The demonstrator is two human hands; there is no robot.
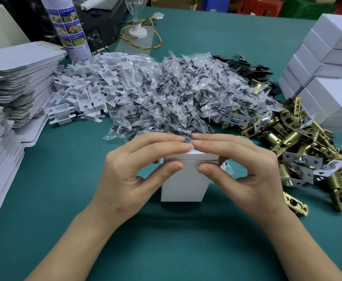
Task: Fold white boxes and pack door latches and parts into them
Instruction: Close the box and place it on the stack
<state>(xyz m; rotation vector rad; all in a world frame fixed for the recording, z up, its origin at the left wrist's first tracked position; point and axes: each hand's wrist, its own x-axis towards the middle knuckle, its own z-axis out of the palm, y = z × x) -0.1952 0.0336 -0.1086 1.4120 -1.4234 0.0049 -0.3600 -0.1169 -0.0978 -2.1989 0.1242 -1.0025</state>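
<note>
A small white box (pixel 184 185) stands upright on the green table (pixel 166 250) in front of me, its lid flap down. My left hand (pixel 129 179) holds its left top edge, fingers lying over the lid and thumb against the front face. My right hand (pixel 245 175) mirrors it on the right side. Behind the box lies a big heap of clear screw packets (pixel 178 94). Brass door latches (pixel 299 147) are piled to the right. White plastic inserts (pixel 91 84) are heaped to the left of the packets.
Flat unfolded box blanks (pixel 18 78) are stacked along the left edge. Finished white boxes (pixel 328 63) are stacked at the far right. Black strike plates (pixel 245 67) lie behind the packets. A spray can (pixel 70 27), a dark device and coloured wires sit at the back.
</note>
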